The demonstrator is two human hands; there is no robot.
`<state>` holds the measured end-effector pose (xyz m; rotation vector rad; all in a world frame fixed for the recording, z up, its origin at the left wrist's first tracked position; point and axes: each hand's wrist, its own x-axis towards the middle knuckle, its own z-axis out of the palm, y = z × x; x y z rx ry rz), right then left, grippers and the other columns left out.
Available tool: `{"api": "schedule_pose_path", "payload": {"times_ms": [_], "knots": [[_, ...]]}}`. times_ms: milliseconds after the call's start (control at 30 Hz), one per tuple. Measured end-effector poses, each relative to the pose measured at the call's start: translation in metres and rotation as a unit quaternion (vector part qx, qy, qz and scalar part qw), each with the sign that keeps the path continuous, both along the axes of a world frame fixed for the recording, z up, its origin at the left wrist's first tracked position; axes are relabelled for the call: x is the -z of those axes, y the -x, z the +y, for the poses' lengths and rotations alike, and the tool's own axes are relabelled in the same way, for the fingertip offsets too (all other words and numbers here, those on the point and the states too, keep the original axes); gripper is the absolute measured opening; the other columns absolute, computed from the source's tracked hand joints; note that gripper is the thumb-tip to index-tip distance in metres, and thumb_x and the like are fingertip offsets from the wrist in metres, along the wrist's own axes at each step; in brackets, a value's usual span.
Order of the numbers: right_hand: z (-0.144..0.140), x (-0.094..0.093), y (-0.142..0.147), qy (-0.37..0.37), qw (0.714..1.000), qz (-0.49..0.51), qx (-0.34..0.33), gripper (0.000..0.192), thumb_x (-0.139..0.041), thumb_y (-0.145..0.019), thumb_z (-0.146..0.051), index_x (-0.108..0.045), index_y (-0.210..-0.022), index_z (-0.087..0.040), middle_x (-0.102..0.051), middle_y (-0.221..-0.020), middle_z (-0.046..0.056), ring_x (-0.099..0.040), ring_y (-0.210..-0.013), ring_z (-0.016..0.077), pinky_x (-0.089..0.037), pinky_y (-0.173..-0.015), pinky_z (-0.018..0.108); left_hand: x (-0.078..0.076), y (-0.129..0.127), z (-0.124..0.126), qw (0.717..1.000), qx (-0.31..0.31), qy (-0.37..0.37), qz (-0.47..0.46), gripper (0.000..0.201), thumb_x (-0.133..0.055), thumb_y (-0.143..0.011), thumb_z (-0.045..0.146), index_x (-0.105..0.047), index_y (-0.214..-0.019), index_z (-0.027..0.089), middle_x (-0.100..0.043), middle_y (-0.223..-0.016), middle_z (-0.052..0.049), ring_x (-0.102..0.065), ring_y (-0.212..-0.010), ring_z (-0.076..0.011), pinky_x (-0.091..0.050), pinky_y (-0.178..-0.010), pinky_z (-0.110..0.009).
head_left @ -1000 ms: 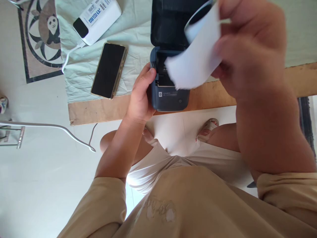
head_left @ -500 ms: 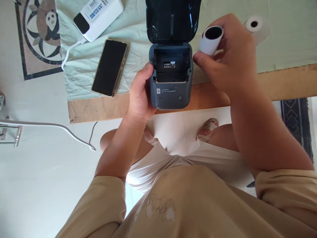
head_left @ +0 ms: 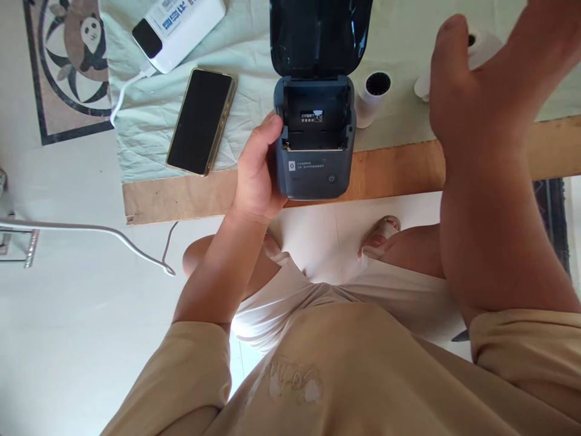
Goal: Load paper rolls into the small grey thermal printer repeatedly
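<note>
My left hand point(head_left: 259, 166) grips the side of a dark blue label printer point(head_left: 314, 172) at the table's front edge, thumb along its left wall. The printer's black lid point(head_left: 321, 36) is raised, and no roll shows in its paper bay. A white paper roll point(head_left: 372, 104) with a dark core stands upright just right of the printer. My right hand point(head_left: 485, 100) is over the right of the table, thumb spread from the fingers, which run toward the upper right edge. Behind it, a second white roll point(head_left: 486, 49) is partly hidden. Another white rounded end point(head_left: 423, 88) peeks out beside the wrist.
A phone point(head_left: 200, 121) lies left of the printer on the green cloth point(head_left: 254, 85). Farther back lies a white power bank point(head_left: 184, 30) with a white cable point(head_left: 129, 88) plugged in. The table's wooden front edge point(head_left: 181, 197) runs just above my knees.
My right hand has let go of the paper roll, which now stands beside the printer. That hand has moved right and away, over the other roll. My left hand keeps the printer in place.
</note>
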<state>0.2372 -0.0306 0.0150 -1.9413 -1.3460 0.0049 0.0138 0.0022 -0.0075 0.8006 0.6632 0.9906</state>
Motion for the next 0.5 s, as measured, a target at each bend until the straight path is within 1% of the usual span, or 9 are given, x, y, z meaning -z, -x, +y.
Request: {"api": "schedule_pose_path", "payload": {"times_ms": [67, 100, 133, 200, 267, 300, 433, 500], "knots": [[0.007, 0.005, -0.005, 0.073, 0.995, -0.036, 0.051, 0.051, -0.064, -0.095, -0.029, -0.055, -0.141, -0.01, -0.056, -0.149, 0.014, -0.054, -0.141, 0.029, -0.042, -0.123, 0.047, 0.0, 0.0, 0.0, 1.0, 0.001, 0.006, -0.027, 0.029, -0.056, -0.103, 0.039, -0.07, -0.084, 0.023, -0.079, -0.093, -0.005, -0.065, -0.139, -0.0297, -0.058, -0.115, -0.038], [0.009, 0.007, -0.006, 0.108, 0.991, -0.03, 0.072, 0.054, -0.064, -0.096, -0.031, -0.053, -0.143, -0.008, -0.054, -0.151, 0.015, -0.053, -0.142, 0.0289, -0.043, -0.122, 0.047, 0.001, 0.001, 0.0, 0.999, 0.008, 0.005, -0.035, 0.031, -0.053, -0.105, 0.037, -0.071, -0.085, 0.022, -0.079, -0.094, -0.005, -0.066, -0.137, -0.029, -0.058, -0.115, -0.038], [0.011, 0.009, -0.007, 0.133, 0.987, -0.014, 0.087, 0.056, -0.064, -0.096, -0.034, -0.051, -0.145, -0.009, -0.053, -0.153, 0.014, -0.052, -0.144, 0.0293, -0.043, -0.122, 0.048, 0.001, 0.002, 0.001, 0.999, 0.019, 0.001, -0.04, 0.032, -0.05, -0.106, 0.036, -0.071, -0.087, 0.021, -0.079, -0.095, -0.005, -0.067, -0.136, -0.0284, -0.058, -0.115, -0.039], [0.012, 0.008, -0.005, 0.152, 0.981, -0.007, 0.122, 0.056, -0.065, -0.096, -0.037, -0.052, -0.146, -0.015, -0.054, -0.153, 0.01, -0.052, -0.146, 0.0298, -0.039, -0.124, 0.052, 0.004, 0.004, 0.003, 0.998, 0.037, -0.01, -0.044, 0.033, -0.047, -0.106, 0.034, -0.072, -0.089, 0.02, -0.079, -0.095, -0.005, -0.067, -0.136, -0.0278, -0.059, -0.114, -0.04], [0.011, 0.004, -0.004, 0.156, 0.978, -0.017, 0.134, 0.052, -0.064, -0.096, -0.035, -0.053, -0.145, -0.02, -0.054, -0.154, 0.007, -0.052, -0.146, 0.029, -0.037, -0.123, 0.054, 0.005, 0.006, 0.004, 0.998, 0.04, -0.014, -0.039, 0.031, -0.047, -0.105, 0.032, -0.072, -0.089, 0.021, -0.079, -0.095, -0.005, -0.066, -0.137, -0.0273, -0.058, -0.114, -0.039], [0.01, 0.002, -0.003, 0.171, 0.976, -0.017, 0.135, 0.052, -0.063, -0.096, -0.033, -0.053, -0.146, -0.021, -0.053, -0.156, 0.008, -0.052, -0.147, 0.0293, -0.036, -0.123, 0.055, 0.006, 0.006, 0.005, 0.999, 0.038, -0.014, -0.033, 0.03, -0.048, -0.104, 0.032, -0.072, -0.089, 0.022, -0.079, -0.096, -0.004, -0.065, -0.138, -0.0272, -0.057, -0.115, -0.038], [0.011, -0.002, -0.001, 0.256, 0.957, -0.004, 0.135, 0.06, -0.062, -0.093, -0.02, -0.048, -0.152, -0.018, -0.047, -0.161, 0.016, -0.049, -0.151, 0.0344, -0.036, -0.122, 0.056, 0.002, 0.005, 0.003, 0.999, 0.028, -0.019, 0.004, 0.028, -0.05, -0.101, 0.035, -0.073, -0.088, 0.025, -0.081, -0.107, -0.003, -0.059, -0.144, -0.029, -0.056, -0.116, -0.039], [0.013, -0.001, -0.001, 0.261, 0.956, -0.006, 0.133, 0.062, -0.062, -0.092, -0.016, -0.046, -0.153, -0.017, -0.048, -0.16, 0.018, -0.051, -0.149, 0.0357, -0.037, -0.122, 0.057, 0.0, 0.004, 0.002, 0.999, 0.03, -0.027, 0.017, 0.026, -0.053, -0.1, 0.036, -0.075, -0.089, 0.027, -0.081, -0.109, -0.003, -0.056, -0.148, -0.03, -0.055, -0.117, -0.04]]}}
